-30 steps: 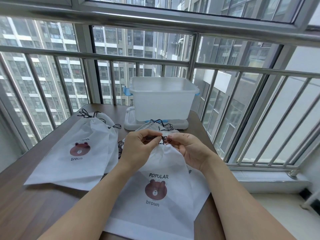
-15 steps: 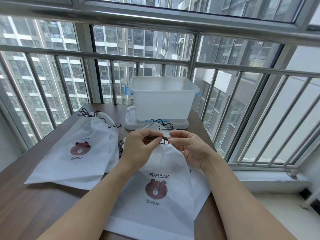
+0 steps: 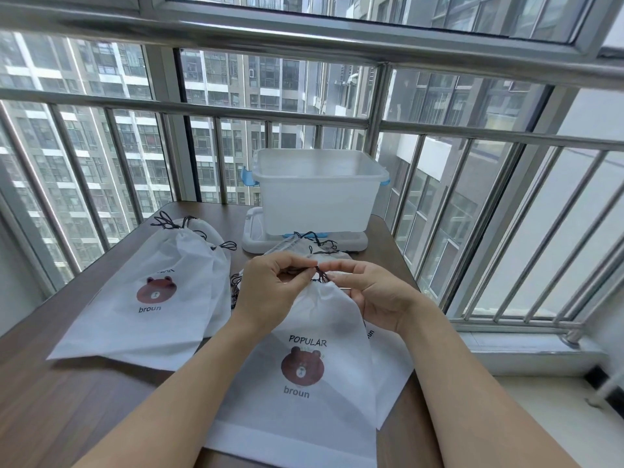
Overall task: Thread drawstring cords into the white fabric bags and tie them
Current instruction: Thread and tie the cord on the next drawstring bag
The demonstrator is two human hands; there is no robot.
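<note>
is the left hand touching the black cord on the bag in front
Touching. The head view shows the left hand pinching the black cord between thumb and fingertips at the gathered mouth of the front bag, with no gap.

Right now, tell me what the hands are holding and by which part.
Both hands, left and right, pinch the dark drawstring cord at the gathered mouth of the front bag.

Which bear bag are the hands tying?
The front bag with POPULAR showing; both hands pinch its black cord. The left bag lies untouched.
</note>
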